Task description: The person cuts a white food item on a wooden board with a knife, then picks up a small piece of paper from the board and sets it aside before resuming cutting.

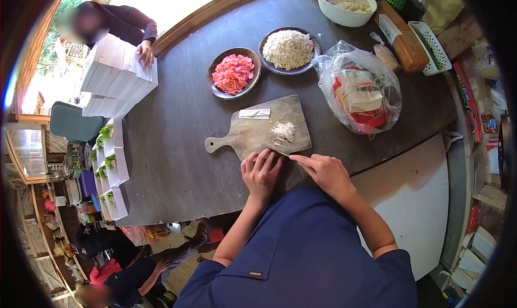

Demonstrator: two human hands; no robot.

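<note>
A wooden cutting board (pixel 253 133) lies on the dark table, its handle pointing left. On it are pale flat strips (pixel 254 113) and a small heap of thin white shreds (pixel 283 131). My right hand (pixel 327 174) grips a small knife (pixel 280 153), its blade pointing left over the board's near edge. My left hand (pixel 260 174) rests at that same edge beside the blade, fingers bent and close together; anything beneath them is hidden. Beyond the board stand a bowl of pink slices (pixel 233 74) and a bowl of white shreds (pixel 288 50).
A clear plastic bag (pixel 358 90) with packets sits right of the board. A white colander (pixel 346 5) and a wooden box (pixel 403 39) stand at the back right. Leftward are stacked white boxes (pixel 116 74), touched by another person's hand (pixel 144 54), and open boxes with greens (pixel 114 170).
</note>
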